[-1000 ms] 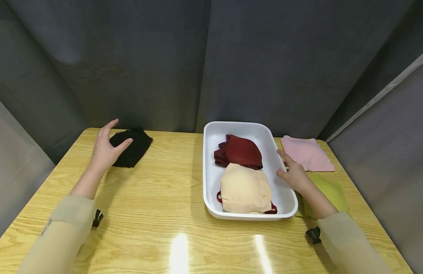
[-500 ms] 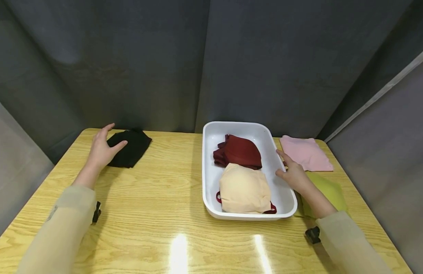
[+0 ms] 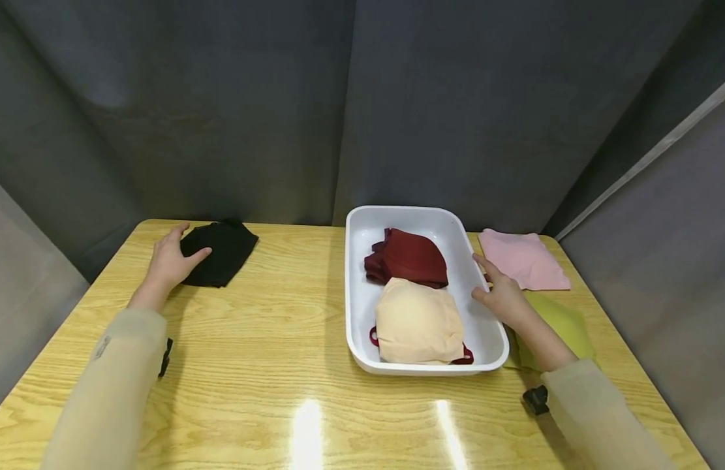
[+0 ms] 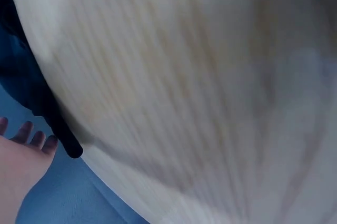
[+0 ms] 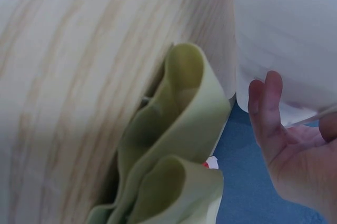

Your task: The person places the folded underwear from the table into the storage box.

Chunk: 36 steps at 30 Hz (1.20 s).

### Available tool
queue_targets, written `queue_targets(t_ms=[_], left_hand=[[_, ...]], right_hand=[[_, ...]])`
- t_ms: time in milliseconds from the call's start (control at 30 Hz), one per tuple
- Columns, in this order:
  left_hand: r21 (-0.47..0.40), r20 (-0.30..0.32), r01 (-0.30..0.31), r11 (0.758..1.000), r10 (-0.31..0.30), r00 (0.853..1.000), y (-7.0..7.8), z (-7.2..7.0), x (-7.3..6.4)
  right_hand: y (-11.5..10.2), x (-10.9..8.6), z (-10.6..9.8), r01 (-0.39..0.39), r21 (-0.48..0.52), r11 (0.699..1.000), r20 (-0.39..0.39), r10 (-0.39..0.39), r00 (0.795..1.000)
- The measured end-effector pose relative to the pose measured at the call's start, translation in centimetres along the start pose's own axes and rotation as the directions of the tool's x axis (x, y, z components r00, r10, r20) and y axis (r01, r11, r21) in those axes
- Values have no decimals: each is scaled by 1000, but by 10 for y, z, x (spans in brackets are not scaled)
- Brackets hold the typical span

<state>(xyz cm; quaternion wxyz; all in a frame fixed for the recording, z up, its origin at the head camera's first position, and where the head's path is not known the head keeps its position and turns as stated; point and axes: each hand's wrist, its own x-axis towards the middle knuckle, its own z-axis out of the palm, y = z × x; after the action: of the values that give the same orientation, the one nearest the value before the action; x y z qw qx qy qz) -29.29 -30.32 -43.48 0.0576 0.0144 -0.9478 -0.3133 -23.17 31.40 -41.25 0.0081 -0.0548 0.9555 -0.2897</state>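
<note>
The left hand (image 3: 167, 264), thumb and fingers parted, is at the left edge of a folded black garment (image 3: 222, 251), contact unclear. A white plastic tub (image 3: 352, 300) holds a maroon garment (image 3: 415, 258) and a cream garment (image 3: 419, 323); the right hand (image 3: 503, 297) grips its right wall, beside pink cloth (image 3: 523, 258) and olive-green cloth (image 3: 564, 323).

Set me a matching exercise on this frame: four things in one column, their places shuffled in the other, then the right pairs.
Things
1. black cloth
2. cream cloth
3. pink cloth
4. right hand

Places
A. near the far right corner of the table
B. at the side rim of the white tub
C. next to the left hand
D. lying in the near half of the tub

Pairs: 1-C, 2-D, 3-A, 4-B
</note>
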Motion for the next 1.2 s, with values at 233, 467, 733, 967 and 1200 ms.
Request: queue_targets(t_ms=[233, 467, 733, 967, 1200], left_hand=[[28, 48, 36, 999, -37, 998, -4, 2, 1], [7, 145, 128, 992, -128, 981, -8, 0, 4], [-58, 179, 217, 975, -203, 963, -3, 1, 7], [-45, 197, 232, 972, -219, 956, 3, 2, 9], [-66, 214, 222, 973, -203, 955, 14, 1, 5]], right_hand=[[0, 2, 0, -1, 8, 1000, 15, 1, 1000], [-2, 3, 0, 5, 21, 1000, 11, -5, 1000], [-2, 2, 0, -5, 11, 1000, 15, 4, 1000], [-1, 2, -1, -11, 5, 1000, 16, 11, 1000], [-1, 1, -1, -13, 3, 1000, 19, 13, 1000]])
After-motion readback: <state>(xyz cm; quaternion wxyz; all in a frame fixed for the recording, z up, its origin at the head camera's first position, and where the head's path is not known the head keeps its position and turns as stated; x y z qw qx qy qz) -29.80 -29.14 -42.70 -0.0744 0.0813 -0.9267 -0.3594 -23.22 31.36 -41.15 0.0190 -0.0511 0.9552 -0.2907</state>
